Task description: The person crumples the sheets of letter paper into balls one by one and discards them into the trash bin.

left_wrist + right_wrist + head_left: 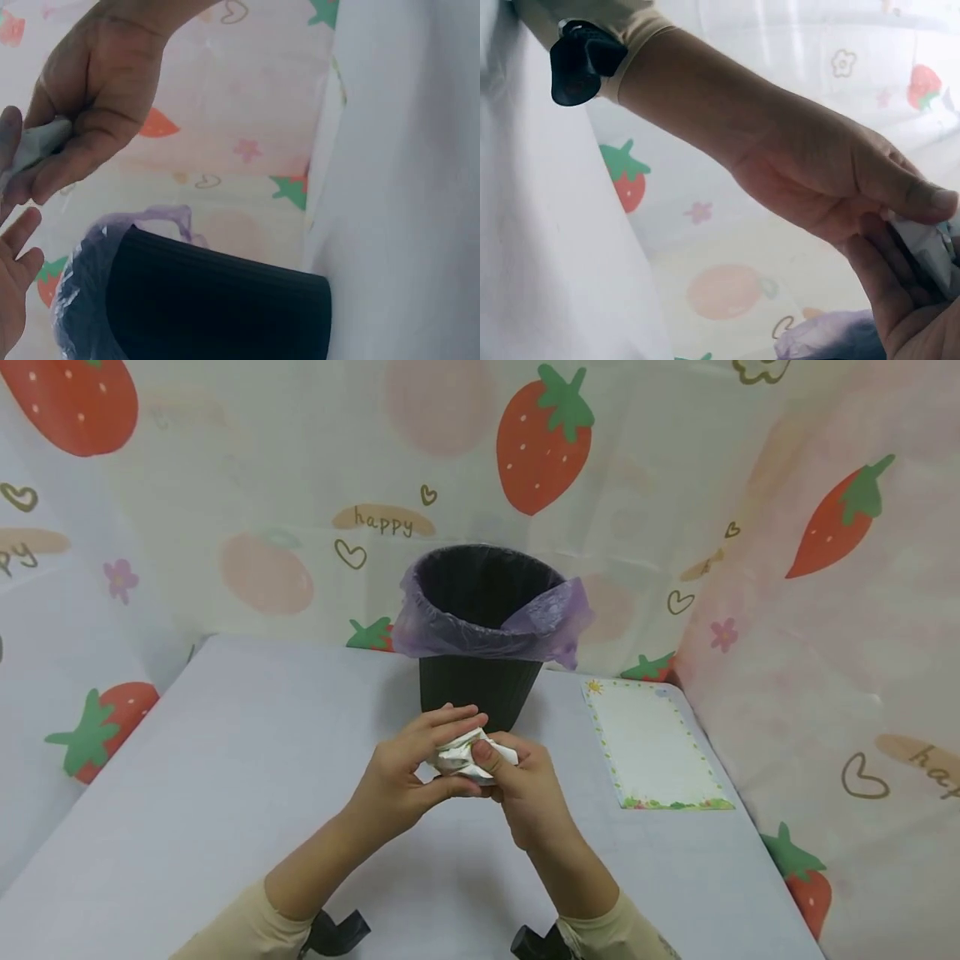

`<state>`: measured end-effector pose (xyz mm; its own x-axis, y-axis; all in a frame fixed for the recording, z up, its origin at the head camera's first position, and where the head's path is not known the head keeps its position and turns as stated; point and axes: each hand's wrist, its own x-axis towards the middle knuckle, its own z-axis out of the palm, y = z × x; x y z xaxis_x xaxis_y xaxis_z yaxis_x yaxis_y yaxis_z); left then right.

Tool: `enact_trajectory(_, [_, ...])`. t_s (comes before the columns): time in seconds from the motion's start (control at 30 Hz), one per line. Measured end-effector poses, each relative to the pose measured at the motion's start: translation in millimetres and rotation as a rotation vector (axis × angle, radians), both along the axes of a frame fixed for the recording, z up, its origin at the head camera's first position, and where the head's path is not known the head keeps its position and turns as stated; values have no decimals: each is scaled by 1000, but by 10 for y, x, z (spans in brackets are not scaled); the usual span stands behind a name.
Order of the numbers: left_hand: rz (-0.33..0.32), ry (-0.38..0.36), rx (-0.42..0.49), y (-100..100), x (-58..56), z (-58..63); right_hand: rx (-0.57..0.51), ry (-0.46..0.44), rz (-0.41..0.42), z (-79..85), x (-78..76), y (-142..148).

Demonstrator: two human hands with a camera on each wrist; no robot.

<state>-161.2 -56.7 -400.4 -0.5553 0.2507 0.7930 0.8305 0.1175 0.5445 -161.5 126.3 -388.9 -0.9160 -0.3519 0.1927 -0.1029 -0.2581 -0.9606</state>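
Both hands hold a crumpled piece of white paper (453,758) in front of the bin, above the table. My left hand (397,770) curves round it from the left, fingers over the far side and thumb along the near side. From the right, my right hand (531,789) grips the paper, its thumb pressing on top. In the left wrist view a bit of the paper (46,141) shows between the right hand's thumb and fingers. The right wrist view shows the folded paper (930,251) beside the left thumb; much of it is hidden by the hands.
A black bin (480,689) lined with a purple plastic bag (555,618) stands at the back of the table (225,760). To its right lies a flat white sheet (660,743) with a colourful printed border. Strawberry-patterned cloth (285,468) hangs around the back and sides.
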Motion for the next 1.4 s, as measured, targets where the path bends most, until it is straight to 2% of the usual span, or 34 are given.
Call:
enact_trajectory(0.13, [9, -24, 42, 45, -2, -16, -1, 66, -77, -21, 25, -57])
enact_trajectory(0.2, [-17, -61, 78, 48, -8, -22, 34, 107, -73, -14, 32, -64])
enact_trajectory(0.27, [-48, -109, 122, 29, -18, -19, 92, 168, -28, 10, 28, -39])
enact_trajectory(0.37, [-118, -188, 206, -25, -42, -8, 139, 262, 184, 55, -17, 50])
enact_trajectory(0.43, [-195, -243, 265, -65, -57, -8, 122, 301, 366, 76, -67, 123])
enact_trajectory(0.5, [-285, -284, 302, -99, -73, -14, 94, 329, 513, 75, -121, 184])
enact_trajectory(0.53, [-328, -290, 309, -112, -81, -19, 74, 340, 555, 68, -145, 206])
enact_trajectory(0.6, [-395, -285, 289, -126, -92, -27, 37, 342, 586, 39, -179, 237])
enact_trajectory(0.7, [-442, -254, 245, -131, -90, -41, -20, 316, 568, -6, -198, 237])
enact_trajectory(0.77, [-459, -263, 224, -125, -73, -50, -54, 264, 561, -25, -197, 221])
enact_trajectory(0.93, [-411, -306, 189, -92, -42, -77, -27, 237, 555, -34, -161, 187])
enact_trajectory(1.0, [-380, -311, 175, -77, -26, -85, 17, 271, 526, -24, -137, 187])
enact_trajectory(1.2, [-323, -346, 194, -43, 31, -75, 155, 416, 347, 12, -64, 193])
enact_trajectory(1.27, [-301, -364, 201, -34, 38, -66, 180, 442, 297, 16, -56, 183])
enact_trajectory(1.4, [-241, -329, 155, -5, 20, -53, 213, 461, 214, 15, -56, 163])
